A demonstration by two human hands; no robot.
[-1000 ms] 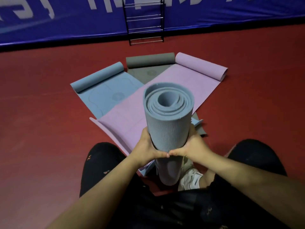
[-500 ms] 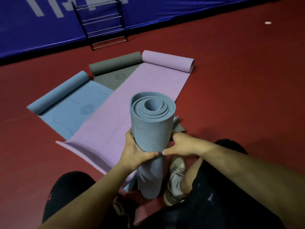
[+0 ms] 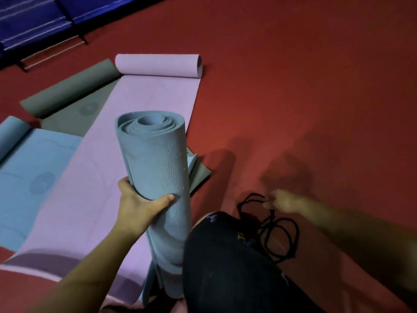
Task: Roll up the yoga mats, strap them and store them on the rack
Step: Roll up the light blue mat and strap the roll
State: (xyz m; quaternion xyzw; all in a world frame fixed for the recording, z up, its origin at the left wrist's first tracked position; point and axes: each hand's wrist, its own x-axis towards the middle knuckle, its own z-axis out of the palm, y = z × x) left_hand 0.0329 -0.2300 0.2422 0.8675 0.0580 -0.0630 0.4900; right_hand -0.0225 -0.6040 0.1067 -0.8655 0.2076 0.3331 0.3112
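Note:
A rolled blue-grey yoga mat stands upright on its end in front of me. My left hand grips it round the middle, thumb across the front. My right hand is off the mat and reaches out to the right, blurred by motion. Its fingertips are at the top loop of a tangle of black straps lying on the red floor beside my knee. Whether the fingers hold the strap is not clear.
A purple mat, a grey mat and a light blue mat lie partly unrolled on the floor, overlapping. A metal rack stands at the far left by the blue wall. My black-trousered knee is beside the roll.
My right hand has let go of the rolled mat and swung right to the black straps. The left hand now holds the roll alone. My view has turned to the right.

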